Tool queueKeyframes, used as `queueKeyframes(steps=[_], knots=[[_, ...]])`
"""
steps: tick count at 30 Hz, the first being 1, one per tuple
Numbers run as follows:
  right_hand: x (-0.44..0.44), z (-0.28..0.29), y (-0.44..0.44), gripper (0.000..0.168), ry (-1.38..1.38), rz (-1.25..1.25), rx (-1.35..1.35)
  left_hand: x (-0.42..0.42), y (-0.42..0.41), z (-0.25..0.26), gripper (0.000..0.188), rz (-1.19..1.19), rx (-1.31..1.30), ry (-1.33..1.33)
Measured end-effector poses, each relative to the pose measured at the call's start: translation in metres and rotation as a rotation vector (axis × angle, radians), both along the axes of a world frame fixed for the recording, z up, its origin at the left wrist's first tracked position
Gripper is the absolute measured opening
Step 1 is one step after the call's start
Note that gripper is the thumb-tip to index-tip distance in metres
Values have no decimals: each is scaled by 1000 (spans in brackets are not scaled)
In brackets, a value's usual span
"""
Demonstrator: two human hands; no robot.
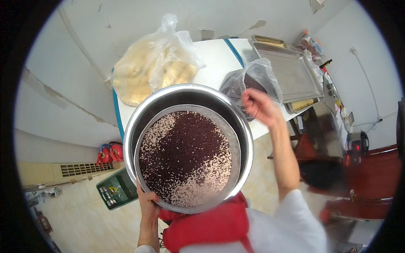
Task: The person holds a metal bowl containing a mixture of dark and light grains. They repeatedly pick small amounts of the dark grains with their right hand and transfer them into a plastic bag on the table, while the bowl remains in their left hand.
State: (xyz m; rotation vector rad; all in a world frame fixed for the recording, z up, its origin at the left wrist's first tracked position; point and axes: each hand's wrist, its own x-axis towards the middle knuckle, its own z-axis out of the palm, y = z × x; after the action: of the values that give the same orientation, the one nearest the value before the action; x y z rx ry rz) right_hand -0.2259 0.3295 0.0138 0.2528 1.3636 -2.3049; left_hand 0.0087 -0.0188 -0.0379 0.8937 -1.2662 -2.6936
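In front of me is a large stainless steel bowl (130, 139), with a round metal inner vessel (234, 151), perhaps a sieve, resting inside it. Dark purple grains (193, 139) fill the vessel, and pale grains (202, 182) lie over them, thickest at the near right and far left. My left hand (148, 202) grips the near left side, its thumb over the rim. Beyond the bowl's right rim, my right hand (261, 107) is blurred, fingers curled, in front of an opened clear plastic bag (264, 71) with dark contents; whether it pinches anything is unclear.
A tied plastic bag of yellowish contents (152, 69) sits on the white table (212, 52). Metal baking trays (291, 69) are stacked at the right. A green crate (117, 189) and red fire extinguishers (110, 153) stand lower left. Reddish-brown furniture (370, 174) is at right.
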Motion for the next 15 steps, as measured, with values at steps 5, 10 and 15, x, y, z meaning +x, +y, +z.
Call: queueKeyframes(steps=[5, 10, 15], knots=[[-69, -44, 76, 23, 167, -321, 747, 0, -3, -1, 89, -24, -4, -65], [-18, -16, 7, 32, 764, -114, 1465, 1, -1, 3, 84, 10, -25, 8], [75, -9, -95, 30, 803, 476, 918, 0, -3, -2, 97, -50, 7, 45]])
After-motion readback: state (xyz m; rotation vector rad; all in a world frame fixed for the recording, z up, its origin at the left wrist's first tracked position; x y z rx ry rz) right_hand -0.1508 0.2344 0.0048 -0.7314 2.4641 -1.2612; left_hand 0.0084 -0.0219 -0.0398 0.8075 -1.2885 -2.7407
